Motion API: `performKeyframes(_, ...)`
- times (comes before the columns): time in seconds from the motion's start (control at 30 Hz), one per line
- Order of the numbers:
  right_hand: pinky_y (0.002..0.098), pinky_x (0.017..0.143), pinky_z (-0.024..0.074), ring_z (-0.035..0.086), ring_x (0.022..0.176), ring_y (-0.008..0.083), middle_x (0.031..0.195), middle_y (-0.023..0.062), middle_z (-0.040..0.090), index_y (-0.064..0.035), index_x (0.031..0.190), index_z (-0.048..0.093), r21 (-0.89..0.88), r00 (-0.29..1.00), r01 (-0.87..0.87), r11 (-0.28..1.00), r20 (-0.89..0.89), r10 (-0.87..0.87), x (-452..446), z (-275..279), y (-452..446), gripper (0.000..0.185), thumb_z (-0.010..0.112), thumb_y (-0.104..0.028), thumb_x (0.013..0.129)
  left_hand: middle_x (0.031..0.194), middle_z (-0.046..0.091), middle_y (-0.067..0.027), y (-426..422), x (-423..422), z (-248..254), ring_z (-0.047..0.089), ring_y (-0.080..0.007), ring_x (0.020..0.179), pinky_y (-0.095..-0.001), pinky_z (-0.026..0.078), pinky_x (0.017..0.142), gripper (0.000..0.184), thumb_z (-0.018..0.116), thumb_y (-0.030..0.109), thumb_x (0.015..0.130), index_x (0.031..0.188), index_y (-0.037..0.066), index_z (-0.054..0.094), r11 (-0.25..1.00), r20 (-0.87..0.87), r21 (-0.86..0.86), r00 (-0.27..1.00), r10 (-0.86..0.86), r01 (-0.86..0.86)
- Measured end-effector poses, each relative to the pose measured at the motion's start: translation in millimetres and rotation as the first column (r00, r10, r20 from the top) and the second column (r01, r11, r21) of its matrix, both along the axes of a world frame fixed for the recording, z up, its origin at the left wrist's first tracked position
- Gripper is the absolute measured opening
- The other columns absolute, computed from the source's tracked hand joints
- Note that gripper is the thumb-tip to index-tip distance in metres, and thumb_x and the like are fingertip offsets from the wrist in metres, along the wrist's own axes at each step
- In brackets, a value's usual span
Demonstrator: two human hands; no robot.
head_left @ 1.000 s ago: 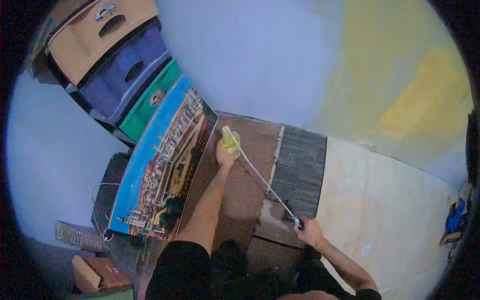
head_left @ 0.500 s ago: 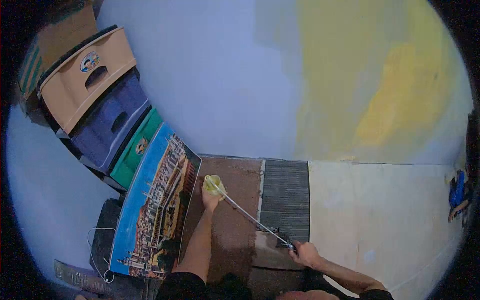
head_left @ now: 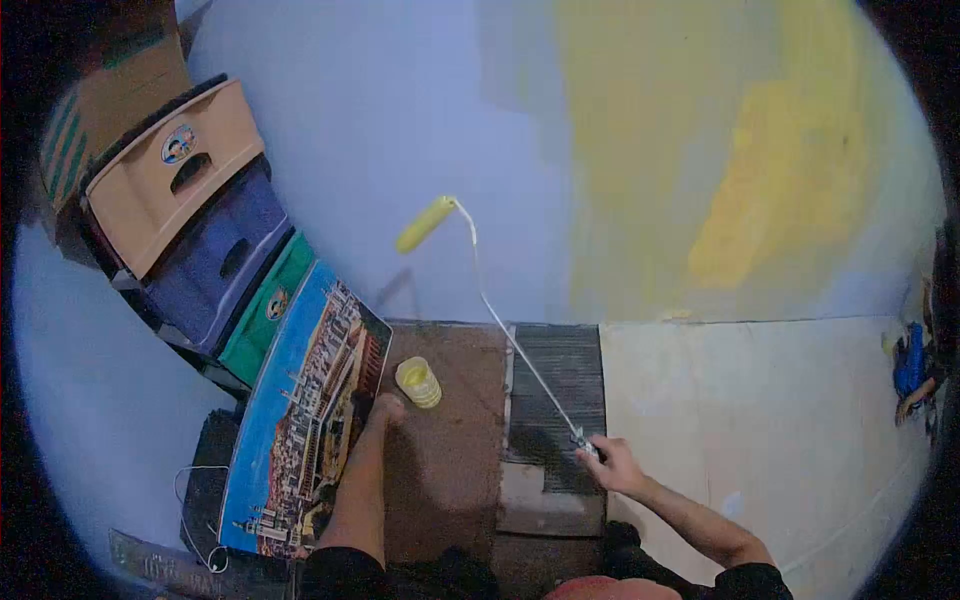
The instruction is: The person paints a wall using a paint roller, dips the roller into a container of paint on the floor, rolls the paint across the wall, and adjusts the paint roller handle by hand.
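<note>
My right hand (head_left: 612,465) is closed around the handle of a paint roller (head_left: 425,225). Its long thin rod runs up and left to a yellow, paint-covered sleeve, held up in front of the wall. On the brown floor covering is a small pale tub (head_left: 420,385) with yellow paint inside. My left hand (head_left: 390,407) is just left of the tub, apart from it, near the edge of a cityscape picture panel (head_left: 315,400); its fingers are too dark and blurred to make out.
The wall (head_left: 660,150) carries yellow paint patches on its right side. Stacked drawers in peach (head_left: 180,180), purple and green stand at left. A grey ribbed mat (head_left: 560,375) and pale boards (head_left: 750,420) cover the floor. A blue object (head_left: 910,375) lies far right.
The roller sleeve has come up out of the tub and is now raised before the wall. My left hand has let go of the tub and moved slightly left.
</note>
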State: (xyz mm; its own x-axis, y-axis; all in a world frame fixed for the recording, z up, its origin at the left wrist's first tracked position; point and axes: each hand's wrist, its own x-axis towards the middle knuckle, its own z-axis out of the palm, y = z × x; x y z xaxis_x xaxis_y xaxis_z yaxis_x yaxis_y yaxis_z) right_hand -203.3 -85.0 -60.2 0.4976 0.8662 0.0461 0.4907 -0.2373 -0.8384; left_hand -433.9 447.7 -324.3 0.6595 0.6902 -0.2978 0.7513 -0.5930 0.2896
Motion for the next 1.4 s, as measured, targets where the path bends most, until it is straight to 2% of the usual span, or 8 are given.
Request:
performKeyframes(0.1,0.0365,0.056,0.0425,0.053,0.058,0.023,0.063,0.0132,0.052,-0.0014,0.083,0.048,0.077,0.987,0.064,0.995,0.145,-0.075,28.9,49.0,31.5,0.026,0.051,-0.026,0.092,0.092,0.067,-0.0084,-9.3,-2.3,54.7,0.063,-0.021,0.084,-0.0332,0.051,0.069,0.038,0.074,0.039,0.066,0.082,0.005,0.068,0.992,-0.033,-0.125,0.999,0.02,-0.024)
performKeyframes(0.23,0.0312,0.051,0.0394,0.048,0.055,0.0146,0.061,0.0041,0.048,-0.0025,0.083,0.049,0.392,0.985,0.072,0.917,0.119,-0.128,68.4,140.5,94.5,0.028,0.043,-0.027,0.096,0.09,0.067,-0.0082,-40.3,6.7,104.3,0.063,-0.0207,0.081,-0.0332,0.05,0.068,0.035,0.073,0.038,0.067,0.081,0.005,0.068,0.957,0.012,-0.287,0.998,0.054,-0.049)
performKeyframes(0.3,0.0259,0.045,0.0369,0.045,0.05,0.0085,0.06,0.0004,0.046,-0.0031,0.083,0.049,0.435,0.989,0.123,0.892,-0.128,-0.074,78.7,202.4,121.3,0.03,0.044,-0.03,0.096,0.088,0.067,-0.0082,-72.7,17.2,127.5,0.062,-0.0206,0.08,-0.0332,0.05,0.068,0.034,0.072,0.037,0.068,0.08,0.005,0.067,0.897,0.083,-0.438,0.991,0.101,-0.055)
performKeyframes(0.37,0.0236,0.04,0.0348,0.043,0.045,0.0068,0.058,-0.0008,0.045,-0.0034,0.079,0.05,0.546,0.983,0.151,0.824,-0.17,-0.067,86.6,255.1,146.0,0.031,0.046,-0.03,0.096,0.087,0.066,-0.0081,-113.6,25.9,152.7,0.062,-0.0205,0.079,-0.0333,0.05,0.067,0.033,0.071,0.036,0.069,0.079,0.006,0.067,0.79,0.135,-0.611,0.976,0.17,-0.053)
performKeyframes(0.53,0.0266,0.034,0.0341,0.044,0.039,0.0092,0.053,0.0004,0.045,-0.001,0.074,0.053,0.694,0.974,0.197,0.692,-0.056,-0.221,101.2,364.7,182.8,0.029,0.054,-0.026,0.088,0.084,0.066,-0.0079,-196.1,31.9,192.6,0.061,-0.0202,0.075,-0.0333,0.049,0.066,0.029,0.069,0.034,0.07,0.077,0.006,0.066,0.527,0.14,-0.849,0.941,0.308,-0.046)
performKeyframes(0.7,0.0312,0.038,0.0405,0.05,0.041,0.0135,0.052,0.0041,0.049,0.001,0.069,0.052,0.779,0.958,0.144,0.61,0.046,-0.285,105.1,488.9,182.1,0.028,0.052,-0.022,0.084,0.08,0.065,-0.0078,-228.3,23.4,222.5,0.059,-0.02,0.072,-0.0334,0.048,0.065,0.027,0.066,0.032,0.072,0.075,0.006,0.066,0.466,0.122,-0.882,0.918,0.378,-0.075)
performKeyframes(0.83,0.0293,0.044,0.0406,0.049,0.052,0.0115,0.067,0.0034,0.048,0.0044,0.101,0.053,0.698,0.862,0.092,0.71,0.301,-0.407,126.4,570.7,195.2,0.033,0.045,-0.026,0.092,0.077,0.064,-0.0076,-237.3,18.4,236.8,0.059,-0.0197,0.069,-0.0334,0.048,0.064,0.025,0.065,0.031,0.073,0.073,0.006,0.065,0.441,0.122,-0.894,0.907,0.403,-0.076)
performKeyframes(1.4,0.0305,0.04,0.0394,0.048,0.047,0.0146,0.066,0.0056,0.048,0.0041,0.096,0.052,0.753,0.846,0.076,0.654,0.299,-0.442,133.6,662.3,263.5,0.037,0.042,-0.032,0.093,0.066,0.062,-0.007,-257.0,7.7,284.1,0.055,-0.0188,0.057,-0.0337,0.045,0.059,0.022,0.057,0.024,0.078,0.066,0.006,0.062,0.469,0.312,-0.882,0.814,0.49,0.056)
